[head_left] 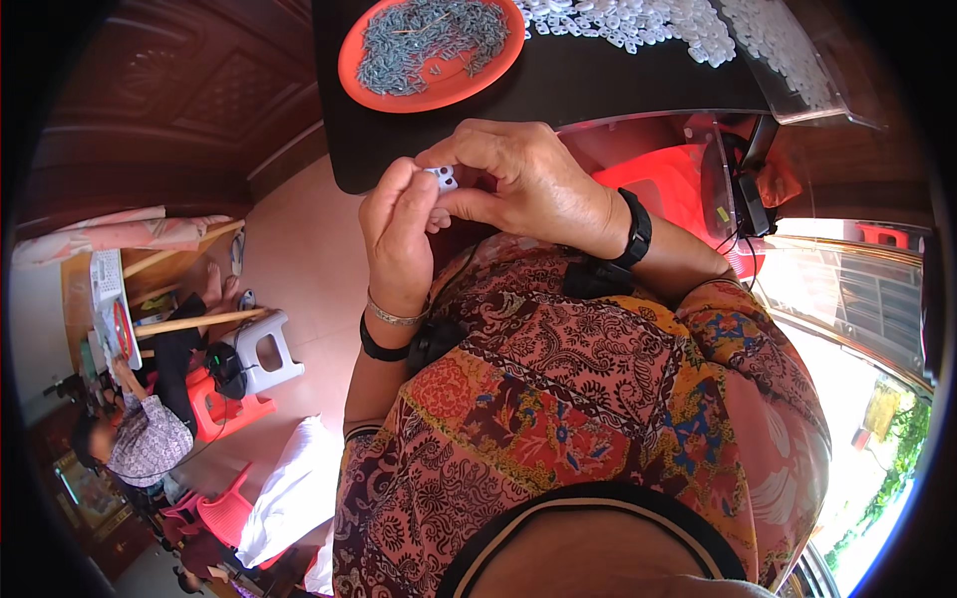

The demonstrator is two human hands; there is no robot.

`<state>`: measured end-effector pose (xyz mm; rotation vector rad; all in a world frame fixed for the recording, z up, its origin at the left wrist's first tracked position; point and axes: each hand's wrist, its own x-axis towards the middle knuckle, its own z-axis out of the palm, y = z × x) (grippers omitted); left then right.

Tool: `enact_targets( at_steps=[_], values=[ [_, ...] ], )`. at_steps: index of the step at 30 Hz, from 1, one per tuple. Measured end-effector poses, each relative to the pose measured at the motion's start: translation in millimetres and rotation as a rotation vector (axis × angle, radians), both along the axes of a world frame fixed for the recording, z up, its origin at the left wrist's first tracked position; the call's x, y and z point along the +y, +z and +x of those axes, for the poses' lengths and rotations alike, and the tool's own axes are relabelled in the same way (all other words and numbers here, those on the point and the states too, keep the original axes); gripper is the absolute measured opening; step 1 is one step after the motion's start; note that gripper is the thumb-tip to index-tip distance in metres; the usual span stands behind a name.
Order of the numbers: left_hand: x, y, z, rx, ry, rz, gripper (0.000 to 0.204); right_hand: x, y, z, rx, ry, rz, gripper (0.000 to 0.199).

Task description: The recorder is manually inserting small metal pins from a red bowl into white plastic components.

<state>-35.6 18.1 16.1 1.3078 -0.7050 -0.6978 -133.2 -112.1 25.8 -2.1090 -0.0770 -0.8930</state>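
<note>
Between my two hands, just off the near edge of the black table point(598, 85), is a small white plastic piece with dark holes point(443, 179). My left hand point(401, 234) pinches it between thumb and fingers. My right hand point(523, 184) curls over from the other side, with its thumb and forefinger closed at the piece; the exact contact is partly hidden by the fingers. Beyond my hands stands an orange plate point(432, 103) heaped with small grey screws point(429, 45). To its right lies a loose spread of small white plastic parts point(638, 25).
A clear plastic sheet or tray point(797, 70) with more white parts is at the far right. Red plastic stools point(648, 184) stand beside the table. At left, another person point(150, 439) sits at a separate table, near a grey stool point(267, 354) and a white sack point(289, 488).
</note>
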Motion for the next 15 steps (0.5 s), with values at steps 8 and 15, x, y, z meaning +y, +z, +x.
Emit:
enact_targets(
  at_steps=[8, 15],
  values=[
    [0.6, 1.8, 0.0, -0.021, 0.005, -0.032, 0.028, -0.7, 1.0, -2.2, 0.024, 0.072, 0.102, 0.028],
    [0.3, 7.4, -2.5, -0.128, 0.008, -0.033, 0.029, -0.1, 3.4, -3.6, 0.0, 0.047, 0.061, 0.029]
  ],
)
